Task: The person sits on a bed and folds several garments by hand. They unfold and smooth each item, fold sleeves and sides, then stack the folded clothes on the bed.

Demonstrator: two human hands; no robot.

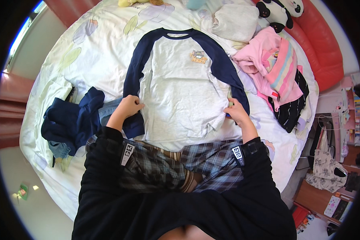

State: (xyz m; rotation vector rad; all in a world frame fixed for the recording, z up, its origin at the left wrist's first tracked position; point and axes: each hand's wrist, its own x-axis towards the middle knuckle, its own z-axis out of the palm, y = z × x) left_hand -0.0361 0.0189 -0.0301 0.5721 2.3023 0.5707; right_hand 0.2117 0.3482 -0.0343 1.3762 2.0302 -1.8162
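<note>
A long-sleeved shirt (179, 84) with a pale grey body, navy sleeves and a small cartoon print on the chest lies spread flat, its collar away from me. My left hand (130, 107) pinches its left side edge, with the wrist across the left sleeve. On the opposite side edge, lower down, my right hand (237, 111) is closed on the fabric beside the right sleeve. A small bit of green, blue and orange shows by the right fingers; I cannot tell what it is. My crossed legs in plaid trousers are just below the hem.
Everything rests on a bed with a white flowered sheet (104, 52). Navy clothing (74, 120) and denim lie heaped at left. At right are pink clothes (268, 64) and a black patterned garment (292, 102). A white bundle (237, 22) and a panda toy (278, 12) sit near the red headboard (322, 44).
</note>
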